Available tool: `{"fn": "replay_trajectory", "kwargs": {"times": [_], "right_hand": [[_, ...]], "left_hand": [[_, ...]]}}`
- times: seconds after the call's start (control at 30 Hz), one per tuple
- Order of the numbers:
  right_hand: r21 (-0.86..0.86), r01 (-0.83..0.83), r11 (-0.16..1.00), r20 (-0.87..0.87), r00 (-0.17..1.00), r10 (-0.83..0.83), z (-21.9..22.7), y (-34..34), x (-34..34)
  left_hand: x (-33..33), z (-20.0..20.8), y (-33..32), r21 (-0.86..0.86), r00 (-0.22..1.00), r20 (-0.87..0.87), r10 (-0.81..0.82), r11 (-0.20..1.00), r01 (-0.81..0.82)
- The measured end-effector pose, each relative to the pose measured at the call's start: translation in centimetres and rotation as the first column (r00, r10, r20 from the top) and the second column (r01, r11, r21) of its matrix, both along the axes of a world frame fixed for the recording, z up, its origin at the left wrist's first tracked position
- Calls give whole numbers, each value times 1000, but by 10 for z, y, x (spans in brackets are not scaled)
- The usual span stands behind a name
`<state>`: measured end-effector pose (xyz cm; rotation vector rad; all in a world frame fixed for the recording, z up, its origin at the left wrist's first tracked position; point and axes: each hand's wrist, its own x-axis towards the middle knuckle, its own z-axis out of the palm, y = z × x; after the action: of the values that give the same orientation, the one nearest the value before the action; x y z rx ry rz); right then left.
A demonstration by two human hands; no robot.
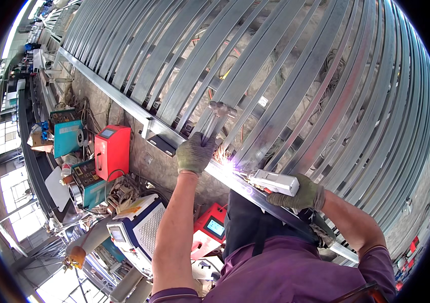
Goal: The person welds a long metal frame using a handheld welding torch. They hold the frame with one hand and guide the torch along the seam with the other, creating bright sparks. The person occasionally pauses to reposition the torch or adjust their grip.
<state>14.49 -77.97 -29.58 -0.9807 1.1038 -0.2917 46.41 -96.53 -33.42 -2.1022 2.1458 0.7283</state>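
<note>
My right hand (pixel 301 194), in a grey-green work glove, is closed round a silver handheld welding gun (pixel 275 182). The gun's tip points left at a metal rail (pixel 255 194), where a bright white-violet flare (pixel 229 165) throws orange sparks. Just left of the flare, my left hand (pixel 195 154), gloved the same way, grips a hammer (pixel 221 109) by its handle. The hammer's head points away from me, over the flat steel bars (pixel 179 96) of a large frame. Glare hides the exact spot where the gun's tip meets the rail.
Left of the frame stand a red machine (pixel 113 151), teal wire-feed units (pixel 67 136), a white-and-blue machine (pixel 141 224) and a red box with a lit screen (pixel 210 230). Cables (pixel 333 81) lie on the floor beneath the bars. A small bracket (pixel 162 145) juts from the rail.
</note>
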Motion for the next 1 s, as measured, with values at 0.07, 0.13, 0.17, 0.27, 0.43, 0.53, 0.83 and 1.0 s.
{"fn": "replay_trajectory", "kwargs": {"times": [0.07,0.13,0.17,0.27,0.43,0.53,0.83,1.0], "right_hand": [[-18,7,1000,6,1000,-7,1,1,0],[-9,32,999,27,999,-31,7,-1,0],[4,27,1000,23,999,-27,7,0,0],[42,20,999,23,1000,-21,6,1,-1],[37,7,999,40,999,-8,10,-2,-1],[49,-12,999,23,1000,11,15,-4,-3],[49,57,997,123,990,-63,-29,23,-3],[21,31,999,85,996,-32,-25,21,-5]], "left_hand": [[5,-9,1,-38,1000,16,-8,999,9],[5,-11,1,-47,1000,7,-8,999,8],[3,-8,1,-37,1000,-10,-3,999,3],[2,-7,-1,-10,999,-34,13,1000,-13],[2,-7,-1,-10,1000,-18,-9,1000,9],[2,-6,-1,-21,1000,-18,-14,1000,14],[2,-6,-2,-51,999,-27,-30,998,28],[5,-9,-3,-29,1000,-12,-28,999,27]]}}
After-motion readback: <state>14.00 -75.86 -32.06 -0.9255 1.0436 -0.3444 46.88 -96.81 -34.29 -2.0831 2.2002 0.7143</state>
